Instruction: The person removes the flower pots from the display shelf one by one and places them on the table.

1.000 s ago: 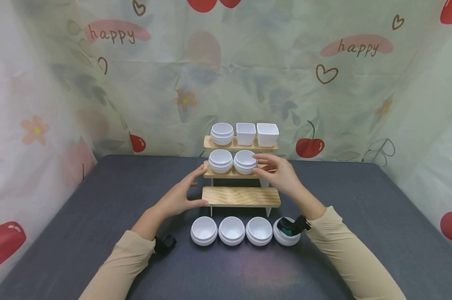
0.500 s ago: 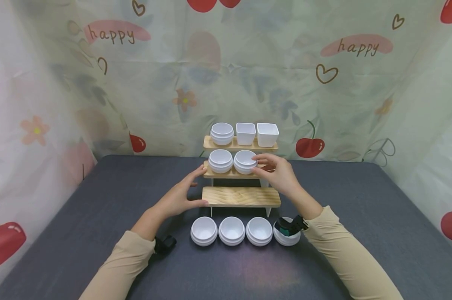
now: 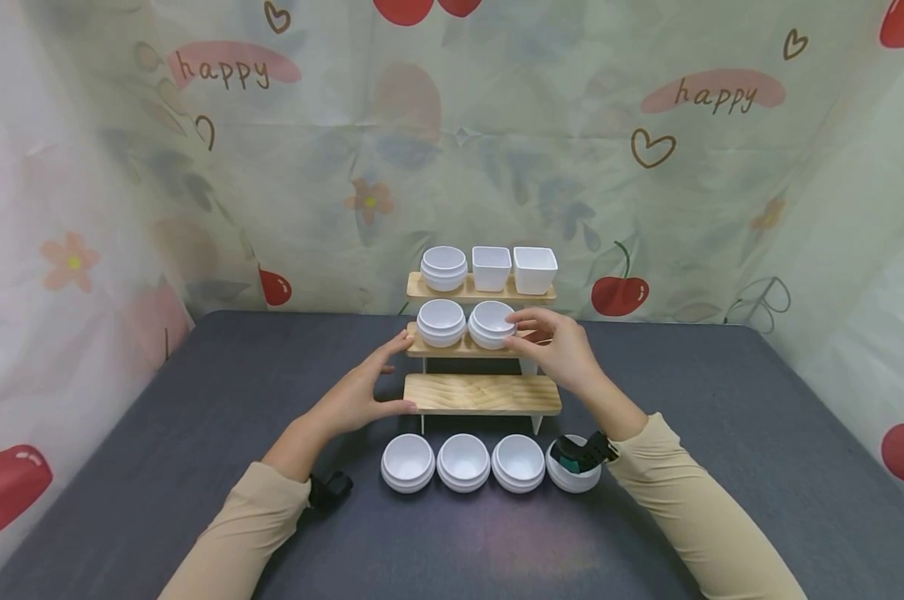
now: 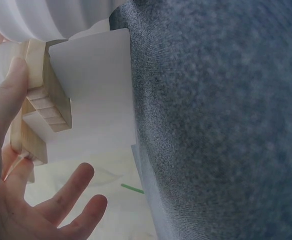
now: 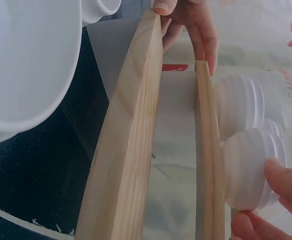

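Observation:
A wooden tiered stand with three boards stands in mid-table in the head view; its lowest board (image 3: pixel 481 393) bears nothing. My left hand (image 3: pixel 354 392) is at the stand's left end, thumb on the lowest board and index finger by the end of the middle board (image 3: pixel 466 350). In the left wrist view its other fingers (image 4: pixel 78 185) are spread. My right hand (image 3: pixel 560 346) pinches the right side of a round white bowl (image 3: pixel 489 323) on the middle board. Left of it is a second round white bowl (image 3: pixel 441 322). The right wrist view shows fingertips on the held bowl (image 5: pixel 251 170).
On the top board (image 3: pixel 462 289) are a round white bowl (image 3: pixel 444 267) and two square white cups (image 3: pixel 492 267). Several round white bowls (image 3: pixel 463 462) stand in a row before the stand on the dark table cloth (image 3: pixel 197 433). My right wrist camera (image 3: pixel 588 452) overhangs the rightmost one.
The right forearm has shifted very slightly left. The left hand, the stand and the bowls look the same.

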`<state>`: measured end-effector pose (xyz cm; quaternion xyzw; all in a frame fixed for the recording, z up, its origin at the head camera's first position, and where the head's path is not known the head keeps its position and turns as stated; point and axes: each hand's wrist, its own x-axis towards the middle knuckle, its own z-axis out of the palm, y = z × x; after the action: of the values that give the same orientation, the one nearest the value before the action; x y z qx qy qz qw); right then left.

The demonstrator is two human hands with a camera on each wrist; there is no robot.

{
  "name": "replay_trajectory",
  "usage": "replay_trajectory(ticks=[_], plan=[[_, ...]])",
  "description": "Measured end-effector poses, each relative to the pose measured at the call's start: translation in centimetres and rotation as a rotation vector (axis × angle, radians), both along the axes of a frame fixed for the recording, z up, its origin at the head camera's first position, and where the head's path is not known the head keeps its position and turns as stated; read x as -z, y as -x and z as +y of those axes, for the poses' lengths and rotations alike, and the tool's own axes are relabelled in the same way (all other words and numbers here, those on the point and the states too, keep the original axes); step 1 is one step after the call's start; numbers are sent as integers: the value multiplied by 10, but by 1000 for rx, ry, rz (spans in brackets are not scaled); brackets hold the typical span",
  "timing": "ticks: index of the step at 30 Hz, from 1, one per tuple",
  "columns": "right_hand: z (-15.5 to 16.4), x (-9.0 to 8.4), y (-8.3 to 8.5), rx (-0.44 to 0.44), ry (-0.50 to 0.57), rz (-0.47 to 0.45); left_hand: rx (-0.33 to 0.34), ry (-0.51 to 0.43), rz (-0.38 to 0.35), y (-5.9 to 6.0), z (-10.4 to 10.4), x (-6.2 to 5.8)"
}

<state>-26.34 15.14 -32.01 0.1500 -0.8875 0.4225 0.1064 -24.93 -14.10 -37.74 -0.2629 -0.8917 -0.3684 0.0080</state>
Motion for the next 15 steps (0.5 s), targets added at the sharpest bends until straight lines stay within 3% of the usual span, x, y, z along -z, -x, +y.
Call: replay_trajectory(ticks=[15], plan=[[7, -1, -3, 3, -10, -11, 5, -7, -3, 0, 0, 0]])
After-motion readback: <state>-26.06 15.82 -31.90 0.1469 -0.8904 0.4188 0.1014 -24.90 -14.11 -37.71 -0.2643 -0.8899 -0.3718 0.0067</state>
